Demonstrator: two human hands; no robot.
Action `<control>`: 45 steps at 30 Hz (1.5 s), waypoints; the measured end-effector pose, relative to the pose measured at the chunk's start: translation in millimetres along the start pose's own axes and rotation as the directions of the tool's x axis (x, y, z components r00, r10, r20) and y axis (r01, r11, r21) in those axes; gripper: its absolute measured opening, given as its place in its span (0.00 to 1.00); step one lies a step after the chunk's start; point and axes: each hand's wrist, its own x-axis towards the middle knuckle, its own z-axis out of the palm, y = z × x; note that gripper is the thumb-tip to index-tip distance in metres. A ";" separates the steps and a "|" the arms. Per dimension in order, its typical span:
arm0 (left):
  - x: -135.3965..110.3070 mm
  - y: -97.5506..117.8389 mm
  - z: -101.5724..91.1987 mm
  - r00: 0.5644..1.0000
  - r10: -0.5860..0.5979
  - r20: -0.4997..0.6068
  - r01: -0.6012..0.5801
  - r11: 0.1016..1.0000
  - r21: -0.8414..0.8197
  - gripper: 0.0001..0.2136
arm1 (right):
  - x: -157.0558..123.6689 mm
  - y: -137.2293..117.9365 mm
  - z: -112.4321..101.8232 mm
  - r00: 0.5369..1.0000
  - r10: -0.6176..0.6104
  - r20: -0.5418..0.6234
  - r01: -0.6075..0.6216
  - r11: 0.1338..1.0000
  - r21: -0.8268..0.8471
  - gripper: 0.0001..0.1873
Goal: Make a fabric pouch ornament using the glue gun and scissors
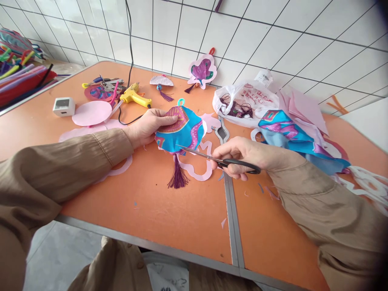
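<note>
My left hand (148, 126) grips a small fabric fan ornament (182, 129), blue with pink and purple patterns, a turquoise loop on top and a purple tassel (178, 176) hanging below. My right hand (239, 157) is closed on black-handled scissors (224, 161). Their blades reach left and touch the ornament's lower edge. Both hands hover just above the orange table (169, 210).
Pink paper offcuts (197, 169) lie under the ornament. A yellow glue gun (133, 96), pink discs (91, 113), a white box (63, 106), a plastic bag (242, 103), blue patterned cloth (291, 133) and two finished ornaments (202, 72) sit farther back. Pipe cleaners (18, 76) are at far left.
</note>
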 end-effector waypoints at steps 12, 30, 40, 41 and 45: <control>-0.4 -0.9 -1.1 1.000 -0.003 0.022 0.004 1.000 -0.023 0.10 | -2.4 -15.7 6.9 0.995 0.094 -0.042 -0.095 0.995 -0.024 0.11; 0.9 0.0 1.0 1.000 -0.012 -0.005 0.012 1.000 -0.011 0.09 | -2.9 -22.6 11.0 0.992 0.125 0.000 -0.125 0.985 -0.116 0.10; -1.5 5.0 4.5 0.998 -0.050 -0.035 0.050 0.999 -0.011 0.11 | -0.3 -16.7 13.6 0.996 0.086 0.020 -0.079 0.969 -0.235 0.12; -1.9 5.1 4.6 0.998 -0.048 -0.031 0.047 0.999 -0.014 0.11 | -1.2 -17.6 13.4 0.995 0.100 0.018 -0.093 0.966 -0.243 0.12; -2.5 4.6 5.0 0.999 -0.042 -0.029 0.041 0.999 -0.021 0.11 | -7.1 -22.1 11.1 0.986 0.162 0.033 -0.145 0.944 -0.297 0.12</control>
